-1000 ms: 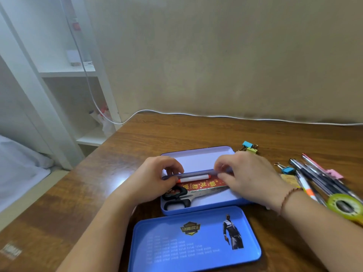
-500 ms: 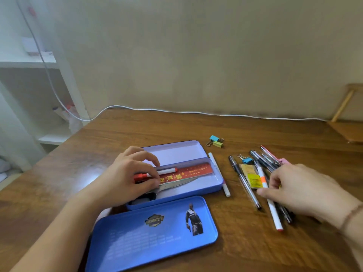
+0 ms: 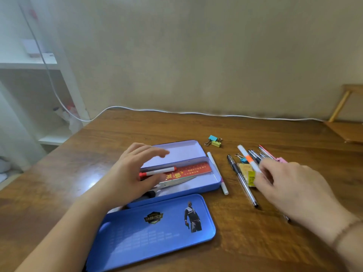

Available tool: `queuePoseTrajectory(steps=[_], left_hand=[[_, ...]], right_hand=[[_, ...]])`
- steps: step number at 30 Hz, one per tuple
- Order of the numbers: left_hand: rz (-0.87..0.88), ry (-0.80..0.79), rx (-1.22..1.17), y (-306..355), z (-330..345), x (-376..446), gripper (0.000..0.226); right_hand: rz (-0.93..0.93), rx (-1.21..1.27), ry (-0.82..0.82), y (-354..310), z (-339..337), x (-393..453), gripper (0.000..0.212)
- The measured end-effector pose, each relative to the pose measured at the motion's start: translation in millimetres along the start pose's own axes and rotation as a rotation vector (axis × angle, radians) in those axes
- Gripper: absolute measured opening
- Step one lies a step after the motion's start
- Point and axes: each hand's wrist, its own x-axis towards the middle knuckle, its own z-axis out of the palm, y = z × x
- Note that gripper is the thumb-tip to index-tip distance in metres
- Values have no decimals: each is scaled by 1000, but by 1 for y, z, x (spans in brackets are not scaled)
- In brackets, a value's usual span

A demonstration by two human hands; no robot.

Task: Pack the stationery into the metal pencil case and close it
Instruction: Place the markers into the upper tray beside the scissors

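The blue metal pencil case (image 3: 198, 188) lies open on the wooden table, its lid (image 3: 157, 230) flat in front of it. Inside are a white marker with a red cap (image 3: 160, 171), a red ruler (image 3: 193, 169) and scissors (image 3: 177, 182). My left hand (image 3: 133, 173) hovers over the case's left end with fingers spread, holding nothing and hiding the scissor handles. To the right of the case, my right hand (image 3: 290, 185) pinches a white pen with an orange band (image 3: 247, 158), its tip pointing up and left above the pile of pens.
A white pen (image 3: 216, 171) lies along the case's right side. Further right are a clear black pen (image 3: 242, 182), a yellow eraser (image 3: 247, 174), several more pens (image 3: 255, 154) and binder clips (image 3: 214, 141). A white cable (image 3: 176, 111) runs along the wall.
Both hands left the marker in the case. My right hand moved right to the pen pile and picked up the orange-banded white pen. My left hand lifted and spread its fingers.
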Motion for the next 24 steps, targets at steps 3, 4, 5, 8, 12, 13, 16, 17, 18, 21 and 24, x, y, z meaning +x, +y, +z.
queuePoseTrajectory(steps=[3,4,5,8,12,13,16,17,18,21,24], left_hand=[[37,-65,-171,19,0,-2,64],[56,-111,-214,23,-1,-3,63],[75,-147,-242,26,0,-3,56],[102,-132,-254,27,3,-2,22],[43,-122,-298,23,-1,-1,16],[16,-136,-307,22,-2,-1,17],[-37,-105,-253,16,-1,-1,9],[-52,-88,-222,14,0,0,9],[-61,-68,-187,11,-1,0,10],[-75,-35,-76,0,-4,1,15],[-105,-37,-8,-8,-10,1,16]], right_hand=[[-371,117,247,-21,13,-9,25],[-444,170,285,-29,19,-11,22],[-489,214,314,-37,25,-11,20],[-563,347,319,-52,36,-9,17],[-492,588,225,-57,43,-9,28],[-460,635,213,-56,43,-8,28],[-453,534,210,-57,41,7,21],[-465,463,209,-60,39,17,18],[-477,398,207,-63,38,27,16],[-482,271,180,-77,40,53,13],[-460,270,134,-91,45,64,11]])
